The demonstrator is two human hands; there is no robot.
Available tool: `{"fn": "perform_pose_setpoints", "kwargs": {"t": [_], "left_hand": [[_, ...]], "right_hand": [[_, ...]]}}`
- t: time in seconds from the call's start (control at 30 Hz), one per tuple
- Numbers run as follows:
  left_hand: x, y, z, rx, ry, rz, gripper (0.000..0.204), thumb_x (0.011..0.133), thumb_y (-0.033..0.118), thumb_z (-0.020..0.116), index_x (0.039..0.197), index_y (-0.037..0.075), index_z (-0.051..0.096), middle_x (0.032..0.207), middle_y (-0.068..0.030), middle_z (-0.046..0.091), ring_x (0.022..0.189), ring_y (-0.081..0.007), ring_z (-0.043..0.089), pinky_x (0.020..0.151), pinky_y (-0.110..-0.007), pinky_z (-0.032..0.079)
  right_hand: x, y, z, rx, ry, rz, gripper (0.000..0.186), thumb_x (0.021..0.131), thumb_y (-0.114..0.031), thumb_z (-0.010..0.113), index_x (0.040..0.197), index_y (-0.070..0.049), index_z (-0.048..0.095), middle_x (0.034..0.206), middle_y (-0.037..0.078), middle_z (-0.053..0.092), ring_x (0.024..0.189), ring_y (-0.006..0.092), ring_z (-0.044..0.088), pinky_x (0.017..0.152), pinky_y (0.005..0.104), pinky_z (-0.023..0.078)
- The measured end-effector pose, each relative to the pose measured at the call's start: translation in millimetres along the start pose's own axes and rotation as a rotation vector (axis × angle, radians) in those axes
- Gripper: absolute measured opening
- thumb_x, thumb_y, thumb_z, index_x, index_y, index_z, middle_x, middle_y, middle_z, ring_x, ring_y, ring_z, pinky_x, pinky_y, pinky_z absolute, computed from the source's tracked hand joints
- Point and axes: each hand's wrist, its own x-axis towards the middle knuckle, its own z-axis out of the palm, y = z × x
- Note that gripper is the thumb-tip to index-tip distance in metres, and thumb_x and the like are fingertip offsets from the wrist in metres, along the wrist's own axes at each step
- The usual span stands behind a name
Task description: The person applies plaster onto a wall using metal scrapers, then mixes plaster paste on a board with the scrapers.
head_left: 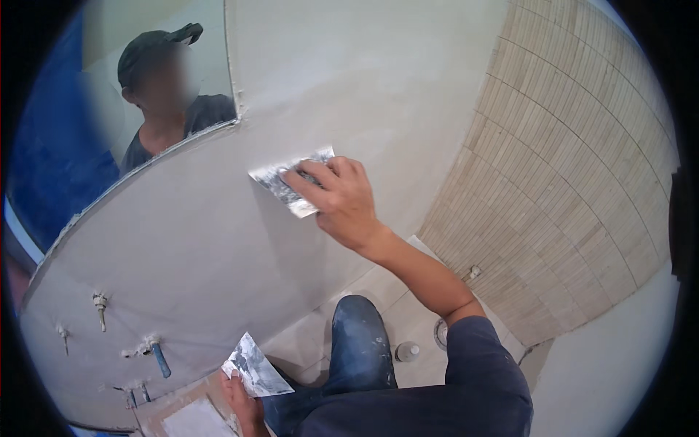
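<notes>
My right hand [342, 193], fingers spread over its back, grips a wide metal spreading blade [277, 182] at the grey wall [182, 240], below and to the right of the mirror's [102, 95] corner; I cannot tell whether the whole edge makes contact. My left hand [240, 397] is closed around the lower corner of a second blade [256, 368], held low beside my left leg, its face smeared with pale material. Judged by appearance, the work is well advanced: the wall carries a mostly even, smooth coat from the mirror's lower edge across to the tiled wall [561, 189]. Uneven tone around and above the right-hand blade suggests that this area is still being levelled. Outstanding items, as far as visible: the ragged bead along the mirror's edge, and the rough, lumpy rings around the fitting [100, 313] and the blue pipe stub [161, 360] at lower left. Whether these rings require finishing cannot be determined. Dryness and final flatness of the coat cannot be verified from this view.
</notes>
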Motion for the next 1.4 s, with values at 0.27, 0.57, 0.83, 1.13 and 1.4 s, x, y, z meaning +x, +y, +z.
{"fn": "perform_pose_setpoints", "kwargs": {"t": [0.27,0.57,0.83,1.13,1.4], "left_hand": [[0,-9,-13,0.01,0.033,-0.004,0.042,0.105,0.018,0.052,0.143,0.002,0.047,0.131,-0.014,0.062,0.116,-0.0242,0.064,0.099,-0.039,0.053],[0,-6,-11,0.008,0.047,-0.019,0.039,0.106,0.018,0.052,0.142,0.001,0.047,0.129,-0.0131,0.062,0.115,-0.0227,0.064,0.098,-0.037,0.053],[-1,-9,-1,0.028,-0.009,0.001,0.039,0.107,0.017,0.051,0.143,0.001,0.047,0.13,-0.0125,0.062,0.116,-0.0217,0.064,0.098,-0.036,0.053],[-2,-6,5,-0.014,0.022,-0.038,0.036,0.106,0.013,0.05,0.14,0.002,0.048,0.129,-0.0137,0.063,0.116,-0.0246,0.064,0.1,-0.039,0.052],[-7,-16,11,0.024,0.011,-0.037,0.038,0.106,0.019,0.053,0.14,0.001,0.048,0.126,-0.0113,0.063,0.111,-0.0207,0.065,0.094,-0.035,0.054]], "right_hand": [[22,181,-29,-0.145,0.422,0.164,0.063,0.07,0.009,0.064,0.126,-0.019,0.074,0.122,0.002,0.068,0.101,0.0293,0.056,0.092,0.0397,0.046],[-48,102,-7,-0.032,0.025,0.184,0.059,0.073,0.009,0.067,0.127,-0.014,0.072,0.126,0.007,0.066,0.104,0.03,0.059,0.092,0.0425,0.049],[34,163,-22,0.113,0.254,1.139,0.034,0.104,-0.024,0.052,0.129,-0.005,0.066,0.121,0.015,0.066,0.111,0.0377,0.062,0.093,0.0497,0.05],[-2,21,2,0.085,0.117,0.324,0.064,0.068,0.009,0.064,0.129,-0.011,0.068,0.123,0.004,0.064,0.105,0.0306,0.058,0.085,0.0425,0.051],[-42,149,0,0.115,0.369,0.843,0.031,0.096,-0.005,0.061,0.126,-0.002,0.067,0.128,0.014,0.065,0.114,0.0358,0.06,0.099,0.045,0.048]]}}
